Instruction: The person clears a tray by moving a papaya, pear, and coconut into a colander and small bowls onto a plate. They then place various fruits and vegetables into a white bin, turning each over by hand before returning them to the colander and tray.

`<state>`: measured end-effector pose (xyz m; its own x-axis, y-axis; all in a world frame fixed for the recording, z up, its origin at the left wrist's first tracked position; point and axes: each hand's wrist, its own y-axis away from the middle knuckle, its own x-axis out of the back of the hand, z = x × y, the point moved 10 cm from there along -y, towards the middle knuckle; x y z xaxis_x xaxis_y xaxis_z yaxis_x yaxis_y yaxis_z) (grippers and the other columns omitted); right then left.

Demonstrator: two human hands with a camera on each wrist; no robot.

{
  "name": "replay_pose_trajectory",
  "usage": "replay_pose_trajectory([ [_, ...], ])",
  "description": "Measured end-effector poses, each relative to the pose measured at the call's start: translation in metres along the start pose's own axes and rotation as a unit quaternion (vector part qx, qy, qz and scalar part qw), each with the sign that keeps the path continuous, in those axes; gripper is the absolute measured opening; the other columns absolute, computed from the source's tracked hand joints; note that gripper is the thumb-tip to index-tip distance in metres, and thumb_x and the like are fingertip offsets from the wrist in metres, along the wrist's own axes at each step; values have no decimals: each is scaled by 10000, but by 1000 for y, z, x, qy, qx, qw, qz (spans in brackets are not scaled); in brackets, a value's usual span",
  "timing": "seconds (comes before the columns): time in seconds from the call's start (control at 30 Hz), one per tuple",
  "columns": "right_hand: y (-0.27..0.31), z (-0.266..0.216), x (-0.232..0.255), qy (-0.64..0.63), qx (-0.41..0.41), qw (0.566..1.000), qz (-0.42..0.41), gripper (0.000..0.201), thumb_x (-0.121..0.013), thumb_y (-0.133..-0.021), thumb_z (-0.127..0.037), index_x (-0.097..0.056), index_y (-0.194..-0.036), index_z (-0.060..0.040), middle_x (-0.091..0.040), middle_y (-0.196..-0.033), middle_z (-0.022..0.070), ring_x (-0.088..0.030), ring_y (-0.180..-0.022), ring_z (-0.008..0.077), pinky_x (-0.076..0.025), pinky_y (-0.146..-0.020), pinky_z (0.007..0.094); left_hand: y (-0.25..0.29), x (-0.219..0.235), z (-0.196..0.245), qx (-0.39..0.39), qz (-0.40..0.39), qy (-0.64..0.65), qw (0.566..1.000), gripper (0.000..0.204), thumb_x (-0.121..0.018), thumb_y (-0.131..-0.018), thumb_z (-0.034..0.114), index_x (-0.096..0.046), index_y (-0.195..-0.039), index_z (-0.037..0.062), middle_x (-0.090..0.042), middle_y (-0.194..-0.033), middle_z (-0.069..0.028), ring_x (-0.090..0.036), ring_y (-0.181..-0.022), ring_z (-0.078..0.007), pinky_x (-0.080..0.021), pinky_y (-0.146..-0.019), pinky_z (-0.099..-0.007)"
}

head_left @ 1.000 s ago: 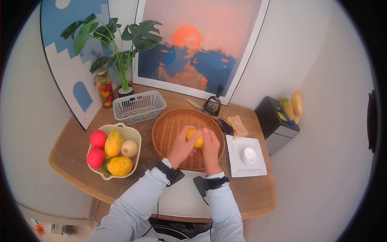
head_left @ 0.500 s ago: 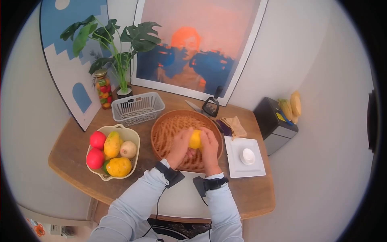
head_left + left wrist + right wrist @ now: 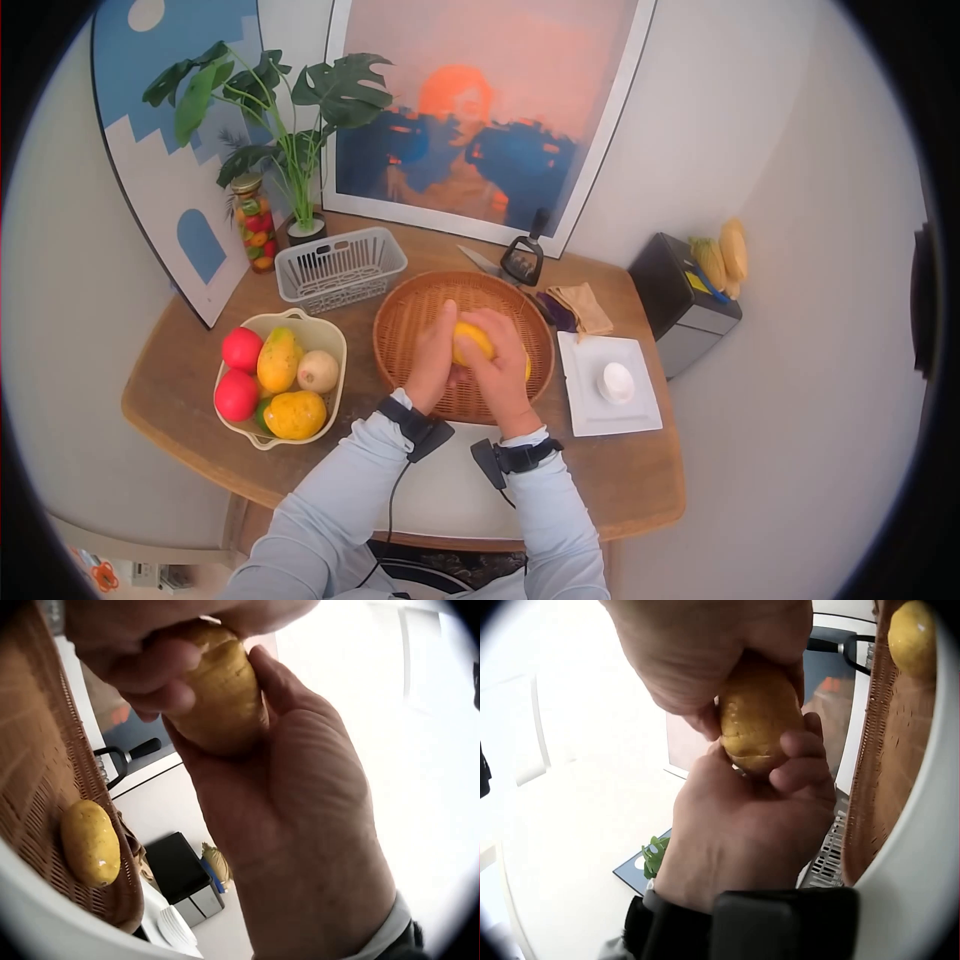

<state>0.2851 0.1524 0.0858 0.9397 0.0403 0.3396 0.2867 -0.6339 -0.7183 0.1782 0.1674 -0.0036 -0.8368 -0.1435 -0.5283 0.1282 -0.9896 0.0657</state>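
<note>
Over the round wicker basket (image 3: 410, 300), both hands hold one oblong yellow fruit (image 3: 472, 342). The left hand (image 3: 432, 355) lies along its left side; curled fingers of this hand (image 3: 750, 802) touch it in the right wrist view. Across the top and right side, the right hand (image 3: 500, 370) grips it, its palm and thumb (image 3: 289, 780) against the fruit (image 3: 221, 697) in the left wrist view. A second yellow fruit (image 3: 90, 841) lies inside the basket near its rim, mostly hidden behind the right hand in the head view.
A cream basket (image 3: 338, 385) of red, yellow and pale produce stands left. Behind are a grey plastic basket (image 3: 340, 270), a plant and a jar. A black-handled grater (image 3: 522, 260), a knife, a cloth and a white plate (image 3: 585, 415) with a small bowl sit right.
Both hands and the held fruit have shifted slightly left. The right hand now covers more of the fruit's right side, and an edge of the second fruit shows beside it.
</note>
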Motion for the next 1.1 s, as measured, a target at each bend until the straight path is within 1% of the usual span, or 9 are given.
replay_pose_trajectory([
  [0.1,25,88,-4,-251,-283,923,73,293,-641,-930,-212,-655,-1156,-26,-624,-1150,167,-577,-1129,315,-444,-976,371,11,-14,27,-208,67,-224,950,353,-585,-980,401,-600,-1007,49,-615,-787,-75,-546,-466,-112,-393,-371,-228],
  [0.2,33,109,1,-209,-333,917,66,266,-613,-957,-211,-651,-1137,-19,-634,-1150,155,-582,-1120,279,-444,-969,360,4,-11,10,-77,32,-186,979,355,-562,-997,392,-592,-1112,57,-617,-869,-46,-585,-582,-99,-427,-415,-220],
  [0.3,0,-4,3,64,27,998,9,267,-540,-1006,-216,-650,-1113,3,-648,-1120,118,-596,-1064,214,-453,-951,337,-7,1,-15,31,-31,-24,999,343,-532,-1014,371,-591,-1145,59,-617,-889,-26,-608,-660,-97,-448,-439,-215],
  [0.4,1,4,2,-7,-6,1000,26,280,-486,-1029,-208,-650,-1094,10,-644,-1098,88,-590,-1032,167,-459,-932,323,-5,-2,-2,-36,-18,-29,999,342,-528,-1013,362,-610,-1157,63,-637,-872,-39,-604,-612,-114,-457,-439,-220],
  [0.53,28,94,5,-331,-292,892,99,302,-464,-1035,-230,-639,-1130,-3,-641,-1128,105,-589,-1052,186,-460,-927,324,13,-29,27,-241,7,-203,949,337,-511,-1024,351,-617,-1176,71,-649,-909,-36,-608,-617,-117,-461,-444,-223],
  [0.63,18,75,4,-266,-219,937,66,304,-470,-1038,-246,-628,-1142,-7,-633,-1138,96,-588,-1037,182,-463,-921,325,2,-13,3,-60,-1,-69,996,346,-455,-1047,384,-601,-1170,96,-618,-1063,-49,-642,-794,-112,-503,-519,-216],
  [0.73,-3,-29,-2,64,95,993,15,282,-516,-1022,-244,-622,-1143,-13,-630,-1126,95,-589,-1024,182,-464,-919,325,-14,-6,-16,13,-58,196,979,348,-478,-1036,379,-611,-1161,82,-631,-1024,-56,-650,-759,-121,-502,-509,-210],
  [0.93,25,88,6,-240,-303,917,100,308,-664,-907,-208,-623,-1155,-29,-596,-1163,165,-583,-1073,296,-468,-930,384,10,-24,19,-141,1,-239,961,407,-477,-1015,461,-612,-1106,88,-648,-925,-45,-647,-718,-122,-490,-500,-237],
  [1.1,0,-2,2,47,-20,998,34,259,-653,-936,-208,-641,-1125,-31,-618,-1114,128,-593,-1033,225,-480,-898,342,-11,7,-12,12,-7,-2,1000,362,-519,-1005,422,-617,-1097,86,-644,-904,-51,-643,-709,-122,-472,-470,-224],
])
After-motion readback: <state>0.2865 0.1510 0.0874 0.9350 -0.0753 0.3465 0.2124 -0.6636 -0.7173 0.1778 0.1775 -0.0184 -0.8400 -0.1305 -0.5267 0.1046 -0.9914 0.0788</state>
